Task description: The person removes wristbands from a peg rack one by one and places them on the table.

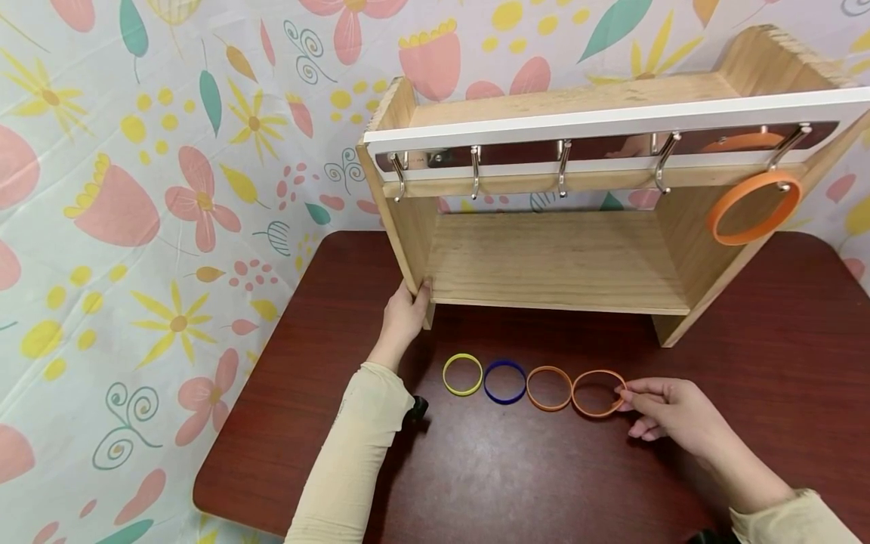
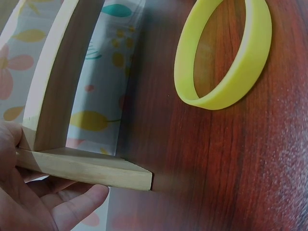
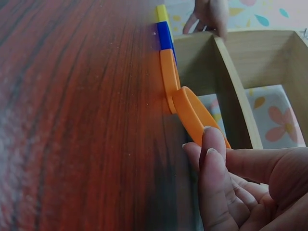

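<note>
My right hand [image 1: 669, 415] pinches the right edge of an orange silicone wristband [image 1: 577, 400] between thumb and fingers. In the right wrist view this band [image 3: 188, 115] is tilted, its near side raised off the table. To its left, in a row, lie a second orange wristband [image 1: 529, 394], a blue wristband [image 1: 505, 402] and a yellow wristband [image 1: 463, 394]. My left hand [image 1: 401, 317] grips the lower left side panel of a wooden shelf [image 1: 557, 257]. In the left wrist view the fingers of that hand [image 2: 29, 197] reach beneath the panel's edge.
Several metal hooks [image 1: 563, 170] line the shelf's white front rail [image 1: 591, 119]. Another orange wristband [image 1: 722, 219] hangs from the rightmost hook. The shelf stands on a dark red-brown table [image 1: 516, 476], against a flower-patterned wall covering [image 1: 204, 113].
</note>
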A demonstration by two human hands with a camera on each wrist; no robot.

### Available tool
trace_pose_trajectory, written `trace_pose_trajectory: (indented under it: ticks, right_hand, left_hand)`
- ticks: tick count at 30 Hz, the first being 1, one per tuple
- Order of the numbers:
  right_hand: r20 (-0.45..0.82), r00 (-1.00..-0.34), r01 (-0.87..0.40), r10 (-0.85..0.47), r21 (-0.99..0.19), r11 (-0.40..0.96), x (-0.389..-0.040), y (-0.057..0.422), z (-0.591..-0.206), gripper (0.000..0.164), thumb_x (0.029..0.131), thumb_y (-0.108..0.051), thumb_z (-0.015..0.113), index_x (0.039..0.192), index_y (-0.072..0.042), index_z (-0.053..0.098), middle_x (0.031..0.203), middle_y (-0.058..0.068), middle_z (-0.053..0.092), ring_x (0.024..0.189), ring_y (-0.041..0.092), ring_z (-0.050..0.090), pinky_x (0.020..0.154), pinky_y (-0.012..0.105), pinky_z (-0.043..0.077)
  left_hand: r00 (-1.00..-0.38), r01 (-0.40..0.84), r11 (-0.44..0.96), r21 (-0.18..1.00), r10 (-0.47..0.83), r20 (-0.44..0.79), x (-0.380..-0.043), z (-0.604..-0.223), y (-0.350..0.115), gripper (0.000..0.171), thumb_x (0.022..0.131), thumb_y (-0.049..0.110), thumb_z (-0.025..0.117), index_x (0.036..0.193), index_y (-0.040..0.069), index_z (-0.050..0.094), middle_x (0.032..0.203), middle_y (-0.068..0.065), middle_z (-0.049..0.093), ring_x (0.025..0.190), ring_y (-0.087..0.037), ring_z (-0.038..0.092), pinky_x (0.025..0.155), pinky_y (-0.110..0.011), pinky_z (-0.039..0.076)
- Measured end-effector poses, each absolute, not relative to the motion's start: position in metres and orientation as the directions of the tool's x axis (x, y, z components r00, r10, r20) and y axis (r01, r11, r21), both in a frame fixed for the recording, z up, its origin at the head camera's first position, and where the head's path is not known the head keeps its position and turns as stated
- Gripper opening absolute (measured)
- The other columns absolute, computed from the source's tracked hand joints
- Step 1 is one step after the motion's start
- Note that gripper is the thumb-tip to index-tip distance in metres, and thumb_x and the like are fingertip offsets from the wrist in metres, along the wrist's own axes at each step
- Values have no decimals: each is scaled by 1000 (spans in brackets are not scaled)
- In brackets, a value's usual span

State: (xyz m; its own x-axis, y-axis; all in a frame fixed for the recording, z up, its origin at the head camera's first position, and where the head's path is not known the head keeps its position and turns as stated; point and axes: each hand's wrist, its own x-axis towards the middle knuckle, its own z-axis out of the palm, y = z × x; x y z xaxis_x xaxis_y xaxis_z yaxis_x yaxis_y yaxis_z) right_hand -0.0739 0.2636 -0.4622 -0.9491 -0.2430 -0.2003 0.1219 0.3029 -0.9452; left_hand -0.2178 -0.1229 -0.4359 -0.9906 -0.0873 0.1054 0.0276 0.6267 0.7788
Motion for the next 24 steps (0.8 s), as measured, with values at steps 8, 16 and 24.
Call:
trace_pose_trajectory:
  ticks: [8, 16, 24]
  right_hand:
    - [-225, -944, 143, -240, -938, 316, -73, 264, -463, 29, 101, -6, 52, 115, 19, 56, 85, 3, 72, 58, 15, 65, 52, 32, 54]
    - [-223, -933, 138, -281, -946, 294, -73, 266, -465, 30, 101, -6, 51, 114, 21, 55, 85, 3, 72, 58, 16, 66, 52, 32, 54]
    - [-246, -927, 160, -283, -942, 294, -73, 264, -465, 31, 101, -8, 52, 113, 20, 55, 85, 5, 72, 58, 16, 66, 52, 31, 54]
  left_hand:
    - [-990, 29, 631, 776, -87, 107, -217, -436, -123, 39, 102, 41, 47, 123, 11, 58, 112, -15, 67, 98, -30, 64, 83, -45, 52]
    - [-990, 33, 636, 771, -88, 114, -218, -436, -124, 38, 102, 42, 48, 119, 10, 59, 108, -14, 67, 97, -31, 64, 83, -45, 51]
    - [-989, 34, 633, 774, -88, 115, -218, -437, -123, 39, 102, 43, 47, 120, 11, 59, 109, -14, 67, 98, -30, 64, 82, -45, 51]
